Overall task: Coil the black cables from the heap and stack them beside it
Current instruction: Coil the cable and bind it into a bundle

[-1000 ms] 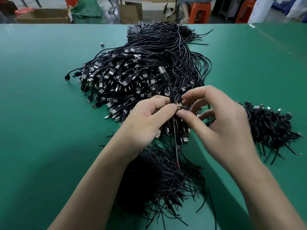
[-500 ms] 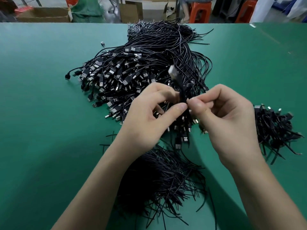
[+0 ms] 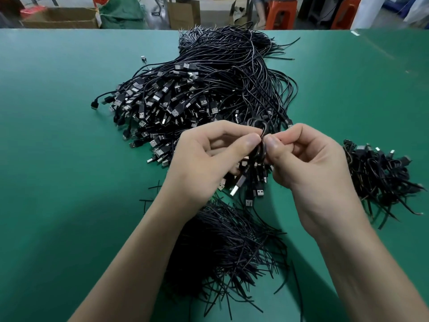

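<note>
A big heap of black USB cables (image 3: 204, 94) covers the middle of the green table (image 3: 58, 159). Just in front of it, my left hand (image 3: 204, 163) and my right hand (image 3: 308, 163) pinch one black cable (image 3: 260, 145) between thumbs and fingers. The cable is bent into a small coil, with a loop above the fingertips. Its USB plug (image 3: 238, 185) hangs below my left hand. To the right lies a stack of coiled cables (image 3: 380, 180).
A pile of thin black ties (image 3: 232, 247) lies near the front edge, between my forearms. A few loose ties (image 3: 153, 194) lie to its left. Cardboard boxes (image 3: 60, 18) and orange stools (image 3: 281, 12) stand beyond the far edge.
The cable's plug stood up above my fingers; now it hangs below my left hand. The cable has been wound into a small coil between both hands, which have drawn closer together.
</note>
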Demonstrator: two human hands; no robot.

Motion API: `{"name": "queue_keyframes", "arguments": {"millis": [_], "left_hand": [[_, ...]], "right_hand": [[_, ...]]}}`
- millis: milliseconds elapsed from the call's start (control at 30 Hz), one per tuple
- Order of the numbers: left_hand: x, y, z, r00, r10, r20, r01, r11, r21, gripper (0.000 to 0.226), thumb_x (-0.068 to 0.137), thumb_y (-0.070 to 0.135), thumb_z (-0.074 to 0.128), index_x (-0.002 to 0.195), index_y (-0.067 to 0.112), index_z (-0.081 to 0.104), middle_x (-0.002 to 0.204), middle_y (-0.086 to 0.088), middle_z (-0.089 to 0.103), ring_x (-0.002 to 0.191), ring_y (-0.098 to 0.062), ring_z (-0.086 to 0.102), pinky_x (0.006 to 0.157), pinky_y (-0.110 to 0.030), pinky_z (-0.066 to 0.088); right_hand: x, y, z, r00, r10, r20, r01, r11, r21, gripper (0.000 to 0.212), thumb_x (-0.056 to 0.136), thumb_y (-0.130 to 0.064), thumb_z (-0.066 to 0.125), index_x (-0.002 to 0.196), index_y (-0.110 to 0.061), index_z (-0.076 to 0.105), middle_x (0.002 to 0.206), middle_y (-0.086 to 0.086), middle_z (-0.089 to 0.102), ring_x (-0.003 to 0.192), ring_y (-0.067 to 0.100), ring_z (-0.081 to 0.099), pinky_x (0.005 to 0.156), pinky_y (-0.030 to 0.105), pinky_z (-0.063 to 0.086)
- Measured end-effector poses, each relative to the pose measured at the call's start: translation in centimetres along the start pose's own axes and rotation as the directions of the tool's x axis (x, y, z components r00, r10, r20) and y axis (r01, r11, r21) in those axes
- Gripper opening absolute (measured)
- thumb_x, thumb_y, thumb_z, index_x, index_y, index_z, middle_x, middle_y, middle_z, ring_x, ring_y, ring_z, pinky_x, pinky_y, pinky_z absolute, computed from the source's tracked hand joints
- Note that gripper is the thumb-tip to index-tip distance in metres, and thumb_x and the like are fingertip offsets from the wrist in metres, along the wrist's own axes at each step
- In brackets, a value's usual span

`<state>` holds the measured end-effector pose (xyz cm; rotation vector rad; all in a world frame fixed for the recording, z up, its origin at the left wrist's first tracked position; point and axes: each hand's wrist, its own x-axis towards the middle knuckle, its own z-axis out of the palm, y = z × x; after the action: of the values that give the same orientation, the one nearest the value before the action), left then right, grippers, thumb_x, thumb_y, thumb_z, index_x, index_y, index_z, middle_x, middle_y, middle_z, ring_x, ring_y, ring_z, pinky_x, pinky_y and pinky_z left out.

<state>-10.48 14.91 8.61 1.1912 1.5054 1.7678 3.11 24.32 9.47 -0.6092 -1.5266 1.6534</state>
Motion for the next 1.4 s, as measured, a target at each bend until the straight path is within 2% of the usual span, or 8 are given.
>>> {"name": "queue_keyframes", "arguments": {"millis": [167, 267, 367, 633, 833, 933, 1133, 1400], "left_hand": [[0.3, 0.2, -0.6, 0.992, -0.111, 0.051, 0.115, 0.989, -0.089, 0.073, 0.087, 0.003, 0.079, 0.151, 0.018, 0.046, 0.100, -0.003, 0.078, 0.091, -0.016, 0.073, 0.083, -0.029, 0.058], [0.3, 0.4, -0.5, 0.998, -0.027, 0.058, 0.022, 0.995, 0.093, 0.054, 0.089, 0.003, 0.078, 0.138, 0.021, 0.063, 0.099, -0.002, 0.077, 0.086, -0.012, 0.066, 0.074, -0.045, 0.051], [0.2, 0.4, -0.3, 0.999, 0.026, 0.041, -0.035, 0.973, 0.229, 0.034, 0.091, 0.005, 0.075, 0.114, 0.030, 0.073, 0.095, 0.007, 0.077, 0.085, -0.003, 0.066, 0.072, -0.031, 0.049], [0.1, 0.8, -0.7, 0.990, -0.075, 0.118, 0.047, 0.975, 0.218, 0.028, 0.095, 0.004, 0.072, 0.117, 0.021, 0.075, 0.102, -0.009, 0.075, 0.084, -0.020, 0.065, 0.070, -0.049, 0.049], [0.2, 0.5, -0.9, 0.983, -0.128, 0.132, 0.089, 0.960, 0.265, 0.013, 0.097, 0.014, 0.072, 0.107, 0.020, 0.077, 0.096, -0.006, 0.075, 0.084, -0.015, 0.066, 0.074, -0.047, 0.053], [0.2, 0.4, -1.3, 0.982, -0.135, 0.134, 0.098, 0.963, 0.253, 0.008, 0.097, 0.016, 0.073, 0.103, 0.018, 0.077, 0.093, -0.007, 0.074, 0.082, -0.010, 0.066, 0.077, -0.030, 0.055], [0.1, 0.5, -2.3, 0.971, -0.158, 0.180, 0.119, 0.971, 0.209, 0.014, 0.099, 0.015, 0.069, 0.111, 0.011, 0.075, 0.102, -0.016, 0.073, 0.093, -0.024, 0.071, 0.091, -0.036, 0.059], [0.0, 0.6, -1.0, 0.996, 0.002, 0.092, -0.029, 0.954, 0.299, 0.019, 0.098, 0.015, 0.072, 0.095, 0.034, 0.069, 0.071, 0.004, 0.063, 0.063, -0.008, 0.053, 0.059, -0.023, 0.046]], "right_hand": [[0.1, 0.1, -0.1, 0.999, -0.016, 0.035, 0.018, 0.998, -0.060, 0.018, 0.085, -0.017, 0.077, 0.070, -0.024, 0.069, 0.060, -0.004, 0.041, 0.053, 0.008, 0.031, 0.051, 0.016, 0.032], [0.1, 0.3, -0.1, 0.999, -0.041, 0.025, 0.043, 0.992, -0.120, 0.015, 0.083, -0.023, 0.075, 0.070, -0.026, 0.069, 0.059, -0.007, 0.043, 0.055, 0.008, 0.034, 0.052, 0.016, 0.033], [0.3, 0.6, -0.2, 0.989, -0.146, 0.016, 0.144, 0.947, -0.287, 0.017, 0.087, -0.021, 0.076, 0.073, -0.024, 0.066, 0.059, -0.013, 0.048, 0.056, 0.007, 0.040, 0.054, 0.019, 0.035], [0.4, -0.1, -1.4, 0.953, -0.246, 0.175, 0.302, 0.800, -0.518, 0.014, 0.088, -0.019, 0.078, 0.079, -0.025, 0.069, 0.068, -0.008, 0.064, 0.059, 0.006, 0.054, 0.055, 0.015, 0.040], [0.5, 0.2, -1.4, 0.960, -0.245, 0.136, 0.279, 0.804, -0.525, 0.010, 0.085, -0.023, 0.080, 0.080, -0.029, 0.073, 0.067, -0.008, 0.066, 0.057, 0.005, 0.055, 0.055, 0.013, 0.040], [0.5, 0.1, -1.6, 0.956, -0.245, 0.160, 0.293, 0.806, -0.514, 0.008, 0.085, -0.024, 0.081, 0.083, -0.029, 0.075, 0.068, -0.011, 0.067, 0.059, 0.005, 0.058, 0.057, 0.010, 0.040], [0.5, 0.2, -1.7, 0.945, -0.228, 0.236, 0.318, 0.815, -0.484, 0.008, 0.091, -0.017, 0.075, 0.093, -0.025, 0.076, 0.074, -0.017, 0.069, 0.063, 0.006, 0.062, 0.060, 0.009, 0.042], [0.6, 0.4, -1.2, 0.985, -0.142, 0.098, 0.165, 0.939, -0.302, 0.011, 0.095, -0.011, 0.070, 0.088, -0.020, 0.072, 0.069, -0.005, 0.067, 0.058, 0.001, 0.054, 0.057, 0.011, 0.042]]}}
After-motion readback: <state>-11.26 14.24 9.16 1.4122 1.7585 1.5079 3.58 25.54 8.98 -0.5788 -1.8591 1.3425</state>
